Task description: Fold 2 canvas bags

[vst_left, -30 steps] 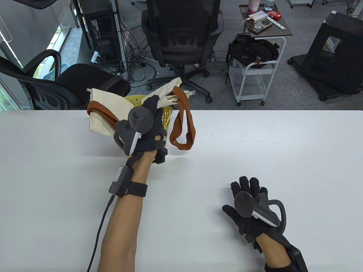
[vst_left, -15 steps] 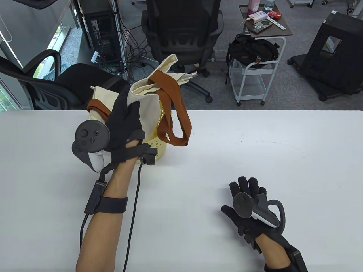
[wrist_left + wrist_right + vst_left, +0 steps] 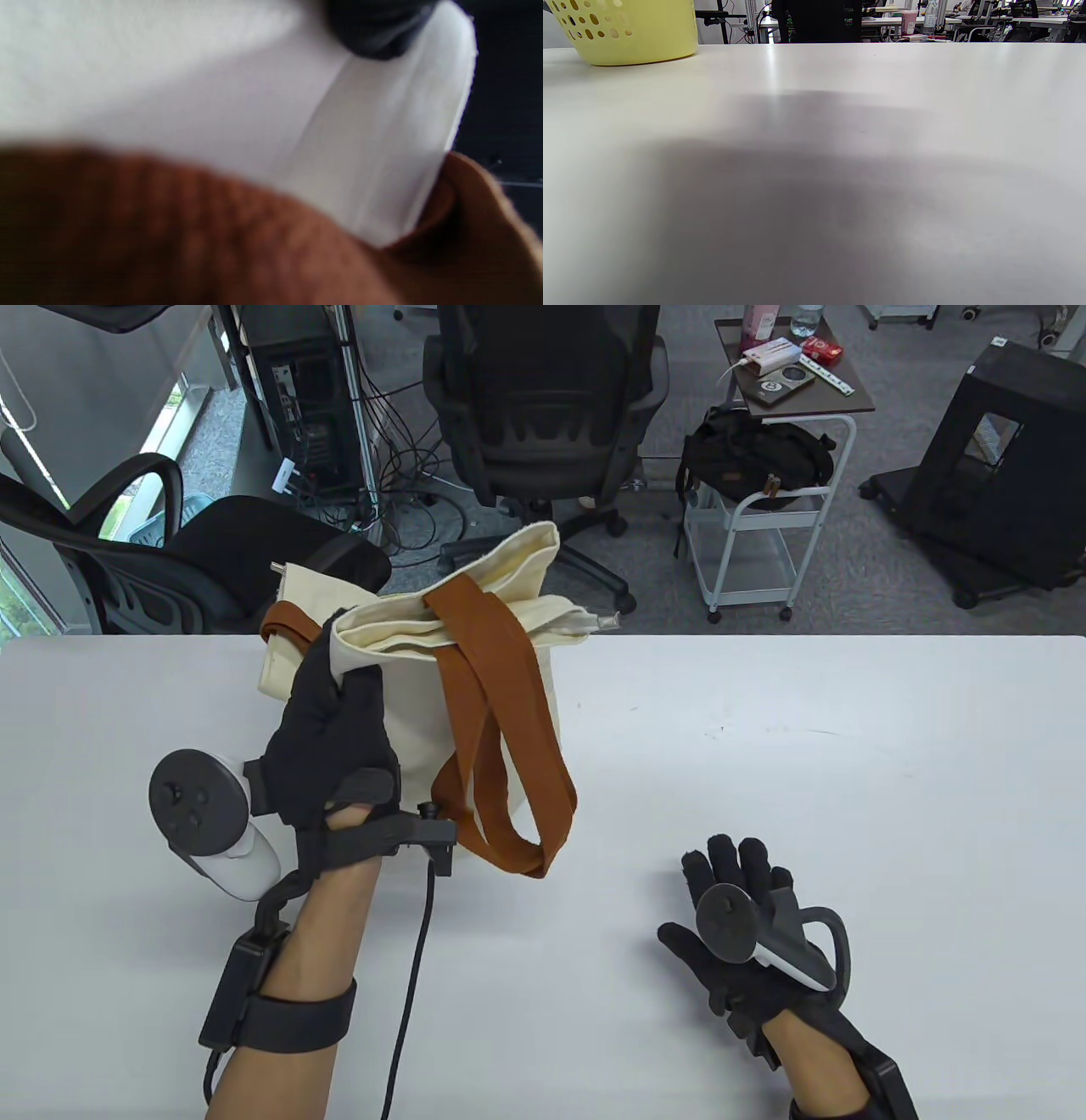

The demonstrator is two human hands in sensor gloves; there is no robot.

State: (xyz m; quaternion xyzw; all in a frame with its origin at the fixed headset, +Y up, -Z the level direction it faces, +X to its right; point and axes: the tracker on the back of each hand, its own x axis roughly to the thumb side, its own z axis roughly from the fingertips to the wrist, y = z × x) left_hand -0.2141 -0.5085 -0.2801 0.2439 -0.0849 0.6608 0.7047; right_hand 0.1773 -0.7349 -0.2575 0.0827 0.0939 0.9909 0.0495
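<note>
My left hand (image 3: 335,738) grips the top edge of a cream canvas bag (image 3: 424,712) and holds it up above the table. Its brown straps (image 3: 509,780) hang down in a loop toward the table. The left wrist view shows the cream cloth (image 3: 237,106) and a brown strap (image 3: 191,237) very close and blurred. A second cream bag (image 3: 284,645) with a brown strap (image 3: 284,621) sits behind, at the table's far left edge. My right hand (image 3: 738,916) rests flat on the table, fingers spread, holding nothing.
A yellow perforated basket (image 3: 628,29) stands on the white table (image 3: 806,746); in the table view the lifted bag hides it. Office chairs and a white cart stand beyond the far edge.
My left hand has lifted the canvas bag out of the yellow basket and drawn it toward me and down. The bag now covers the basket. The right hand has stayed still.
</note>
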